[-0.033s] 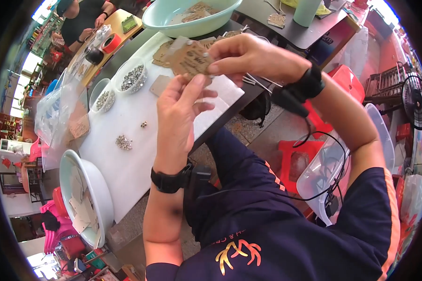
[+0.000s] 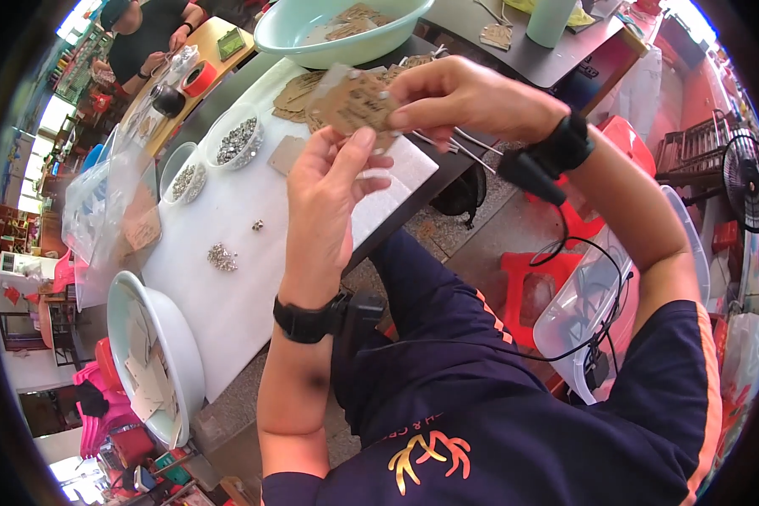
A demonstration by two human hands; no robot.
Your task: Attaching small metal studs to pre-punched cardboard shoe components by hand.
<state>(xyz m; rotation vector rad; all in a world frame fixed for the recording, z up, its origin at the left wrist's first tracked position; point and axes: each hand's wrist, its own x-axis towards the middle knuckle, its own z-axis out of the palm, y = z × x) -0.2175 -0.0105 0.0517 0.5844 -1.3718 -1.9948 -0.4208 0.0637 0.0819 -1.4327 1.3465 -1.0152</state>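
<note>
Both my hands hold a brown cardboard card [image 2: 356, 103] with dark print, raised over the far side of the white table mat [image 2: 215, 325]. My left hand [image 2: 325, 190] pinches its lower edge between thumb and fingers. At the card's right edge, my right hand [image 2: 460, 99] is closed on it with thumb and fingertips. A clear, shiny film shows at its upper left, and small pale bits sit along its edges. Behind it lies a stack of similar cards [image 2: 293, 94]. One more card [image 2: 287, 155] rests flat on the mat, left of my left hand.
Two clear bowls hold small silvery pieces [image 2: 238, 143]. A small heap of shiny pieces [image 2: 222, 257] lies on the mat. A pale green basin [image 2: 312, 56] stands behind, another basin [image 2: 196, 354] with cards at near left. A person [image 2: 150, 42] sits at a far-left table.
Both hands and the card have shifted slightly to the right. The card has tilted a little, and both hands still grip it.
</note>
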